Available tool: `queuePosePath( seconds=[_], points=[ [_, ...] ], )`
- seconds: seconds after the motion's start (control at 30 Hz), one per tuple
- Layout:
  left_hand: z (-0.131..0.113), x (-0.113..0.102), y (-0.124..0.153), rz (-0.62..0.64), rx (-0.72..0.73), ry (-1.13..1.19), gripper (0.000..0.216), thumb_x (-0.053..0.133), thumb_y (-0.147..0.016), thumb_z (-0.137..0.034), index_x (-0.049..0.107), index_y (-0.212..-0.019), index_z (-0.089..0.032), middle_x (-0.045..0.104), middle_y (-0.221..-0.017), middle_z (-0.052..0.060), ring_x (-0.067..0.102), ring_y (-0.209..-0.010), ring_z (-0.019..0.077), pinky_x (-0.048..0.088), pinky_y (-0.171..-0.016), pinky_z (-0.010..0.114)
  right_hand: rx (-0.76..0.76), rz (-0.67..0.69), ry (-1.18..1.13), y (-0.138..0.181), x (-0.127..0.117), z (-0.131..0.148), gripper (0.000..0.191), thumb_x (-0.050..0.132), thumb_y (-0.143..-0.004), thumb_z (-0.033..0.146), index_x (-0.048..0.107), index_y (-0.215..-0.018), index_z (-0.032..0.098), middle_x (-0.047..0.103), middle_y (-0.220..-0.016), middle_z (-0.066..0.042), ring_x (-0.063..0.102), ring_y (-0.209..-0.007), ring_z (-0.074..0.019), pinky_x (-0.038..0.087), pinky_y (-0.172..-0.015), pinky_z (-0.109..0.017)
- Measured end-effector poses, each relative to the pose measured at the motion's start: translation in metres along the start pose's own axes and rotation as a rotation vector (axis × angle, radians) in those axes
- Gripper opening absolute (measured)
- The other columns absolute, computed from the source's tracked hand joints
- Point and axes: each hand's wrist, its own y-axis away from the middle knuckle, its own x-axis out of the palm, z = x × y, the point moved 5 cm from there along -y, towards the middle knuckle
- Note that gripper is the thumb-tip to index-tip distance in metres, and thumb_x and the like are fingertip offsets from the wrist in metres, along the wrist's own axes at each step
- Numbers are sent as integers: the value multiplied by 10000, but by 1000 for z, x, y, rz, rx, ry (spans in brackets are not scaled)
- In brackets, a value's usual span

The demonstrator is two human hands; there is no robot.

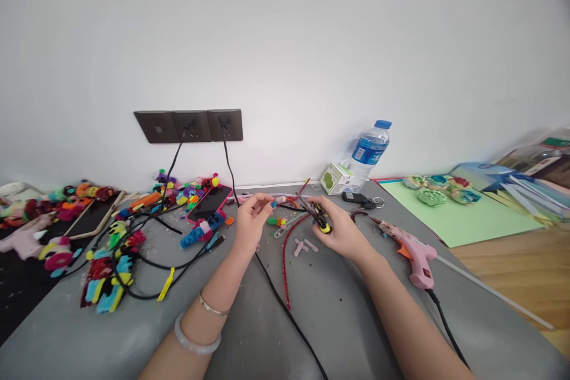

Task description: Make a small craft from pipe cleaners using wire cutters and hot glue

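Note:
My left hand [256, 217] is closed in a pinch, thumb against fingers, on one end of what looks like a thin black pipe cleaner [291, 208]. A small whitish piece [280, 199] shows beside the fingertips; I cannot tell whether it is held. My right hand [336, 224] grips scissors [321, 218] with black and yellow handles, their blades pointing up and left near the strip's other end. Below, a red glittery pipe cleaner [285, 261] lies curved on the table. Pale pink pieces [300, 247] and a small green and orange piece [276, 222] lie between the hands.
A pink glue gun [416, 255] lies on the right, near green paper [449, 225] bearing rolled flowers. A water bottle [369, 151], small box [335, 178] and keys [363, 200] stand or lie behind. Cables [146, 261], phones [209, 203] and fuzzy crafts [107, 279] cover the left.

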Motion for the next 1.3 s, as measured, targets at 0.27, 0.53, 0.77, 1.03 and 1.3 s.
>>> queuePosePath(
  seconds=[0.27,0.53,0.77,1.03,1.3],
  points=[
    [-5,7,3,76,6,20,216,747,-730,-371,695,-804,-175,694,-834,44,644,-762,152,537,-679,252,27,29,0,-1,4,10,435,522,-675,144,469,-1099,225,634,-882,-34,584,-708,-195,440,-672,-288],
    [-11,7,5,71,35,-19,224,747,-730,-381,707,-786,-168,704,-820,53,655,-775,166,544,-693,263,12,61,-12,-1,5,13,433,538,-675,155,468,-1094,236,615,-822,-7,553,-642,-174,414,-628,-263],
    [-16,8,5,87,60,-42,200,738,-747,-370,715,-792,-176,717,-824,55,664,-782,176,552,-694,274,9,90,-24,0,5,13,425,538,-677,159,473,-1090,236,579,-747,18,523,-599,-163,393,-600,-257],
    [-14,6,5,74,78,-62,211,732,-754,-381,711,-787,-174,710,-811,53,658,-777,173,544,-692,269,4,81,-5,0,4,13,396,540,-672,171,491,-1059,239,559,-701,33,511,-573,-155,383,-582,-249],
    [-14,6,7,98,92,-59,177,728,-762,-350,717,-789,-175,712,-795,47,645,-705,156,532,-630,254,35,76,12,0,3,10,368,546,-667,173,501,-1026,236,558,-698,32,516,-581,-156,392,-592,-248]
  ],
)
